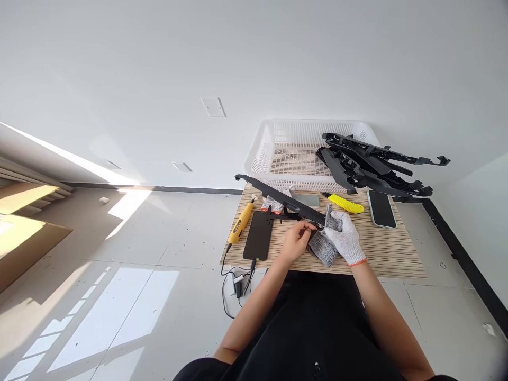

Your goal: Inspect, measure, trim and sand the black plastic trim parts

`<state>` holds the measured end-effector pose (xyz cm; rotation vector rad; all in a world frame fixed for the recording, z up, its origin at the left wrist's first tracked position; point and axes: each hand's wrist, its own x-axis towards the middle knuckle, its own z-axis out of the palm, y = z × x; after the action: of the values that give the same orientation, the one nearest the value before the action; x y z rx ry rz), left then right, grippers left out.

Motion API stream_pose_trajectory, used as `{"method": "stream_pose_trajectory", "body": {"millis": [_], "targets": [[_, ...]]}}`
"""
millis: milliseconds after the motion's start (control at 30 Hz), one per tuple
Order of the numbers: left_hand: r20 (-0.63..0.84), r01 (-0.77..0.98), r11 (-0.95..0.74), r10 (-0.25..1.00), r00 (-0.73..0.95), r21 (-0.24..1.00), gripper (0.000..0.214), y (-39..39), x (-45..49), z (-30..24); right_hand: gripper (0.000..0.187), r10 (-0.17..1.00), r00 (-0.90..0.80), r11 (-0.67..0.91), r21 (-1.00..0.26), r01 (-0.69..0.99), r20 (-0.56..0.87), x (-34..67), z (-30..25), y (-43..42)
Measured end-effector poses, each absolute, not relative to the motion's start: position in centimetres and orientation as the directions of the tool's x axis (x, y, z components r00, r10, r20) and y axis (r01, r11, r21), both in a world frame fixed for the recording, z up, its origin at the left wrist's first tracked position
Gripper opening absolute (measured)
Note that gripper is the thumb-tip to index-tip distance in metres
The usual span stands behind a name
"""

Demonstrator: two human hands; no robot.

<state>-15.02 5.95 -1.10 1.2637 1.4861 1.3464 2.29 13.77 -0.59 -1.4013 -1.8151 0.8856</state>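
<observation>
A long black plastic trim strip (270, 191) slants over the table, its far end up to the left and its near end at my hands. My right hand (344, 238), in a white knitted glove with an orange cuff, is closed round that near end with a grey cloth (325, 247) bunched against it. Bare, my left hand (297, 241) has its fingers pinched at the strip's lower edge; the fingertips are partly hidden. Just beneath the strip lies a black caliper (273, 214), partly covered.
A white plastic basket (260, 151) stands at the back, several black trim pieces (369, 164) heaped over its right side. On the table (381, 254) lie a yellow corded rotary tool (241, 223), a black phone (257, 235), a yellow utility knife (345, 203), another phone (381, 209) and a glove (272, 205).
</observation>
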Motion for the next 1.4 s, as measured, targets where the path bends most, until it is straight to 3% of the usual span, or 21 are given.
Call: {"method": "stream_pose_trajectory", "body": {"millis": [567,867,1100,1400], "targets": [[0.012,0.078,0.014,0.944,-0.331,0.997,0.019,6.3,-15.4,-0.8,0.045,0.988,-0.152,0.059,-0.910,0.411,-0.005,2.7,-0.3,14.5],[0.063,0.026,-0.058,0.948,-0.311,0.998,0.031,5.3,-15.2,-0.5,0.041,0.950,-0.312,0.095,-0.951,0.293,-0.001,3.2,-1.1,14.2],[-0.006,0.001,0.007,0.917,-0.400,1.000,0.041,5.2,-15.2,-0.5,0.044,0.933,-0.360,0.146,-0.918,0.369,0.003,2.9,-0.3,13.5],[0.104,0.147,-0.041,0.883,-0.458,0.988,0.039,4.8,-15.5,-0.4,0.049,0.922,-0.362,0.324,-0.782,0.532,0.136,2.3,-0.5,12.2]]}}
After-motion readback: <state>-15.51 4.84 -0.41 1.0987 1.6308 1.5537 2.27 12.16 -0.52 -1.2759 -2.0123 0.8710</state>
